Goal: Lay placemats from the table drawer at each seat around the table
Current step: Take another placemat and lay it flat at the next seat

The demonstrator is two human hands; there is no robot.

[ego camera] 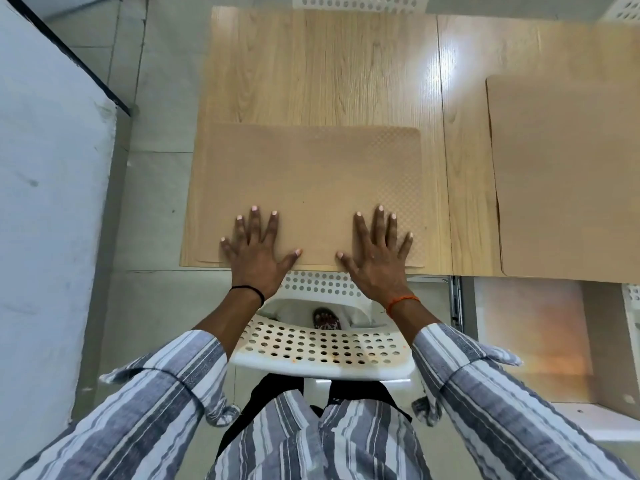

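Observation:
A tan textured placemat (308,174) lies flat on the light wooden table (325,71), along its near edge in front of me. My left hand (258,251) rests flat on the mat's near left part, fingers spread. My right hand (375,252) presses flat on its near right part, fingers spread too. Neither hand grips anything. Further right, a second tan placemat (568,174) lies on the table, its near edge over the table's rim. The open drawer (530,341) shows below the table at the right.
A white perforated chair (322,348) stands between me and the table, tucked partly under it. More white perforated chairs (363,1) show at the far side. A pale wall (45,202) runs along the left, with tiled floor (152,202) between it and the table.

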